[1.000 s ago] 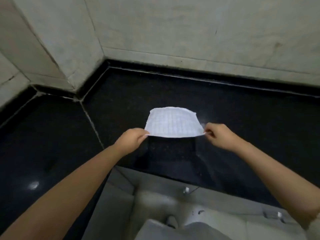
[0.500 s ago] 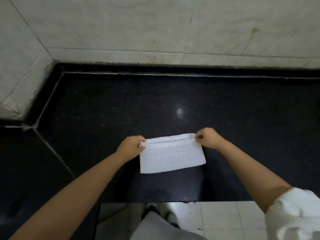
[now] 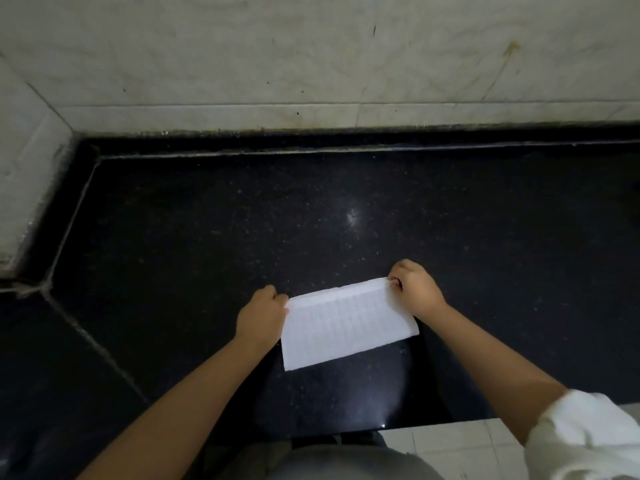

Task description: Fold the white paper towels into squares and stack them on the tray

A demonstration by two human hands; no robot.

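Note:
A white paper towel (image 3: 348, 323), folded into a rectangle with a faint grid pattern, lies on the black stone counter (image 3: 242, 237) near its front edge. My left hand (image 3: 263, 315) pinches the towel's far left corner. My right hand (image 3: 414, 289) pinches its far right corner. The fold runs along the far edge between my hands. No tray is in view.
A pale marble wall (image 3: 311, 57) rises behind the counter and angles in at the left (image 3: 24, 161). The counter's front edge (image 3: 415, 426) is close to my body, with white floor tiles (image 3: 450, 448) below at the right.
The towel was held up in the air by two corners a second ago. It has since been folded over and lowered flat onto the counter, nearer to me.

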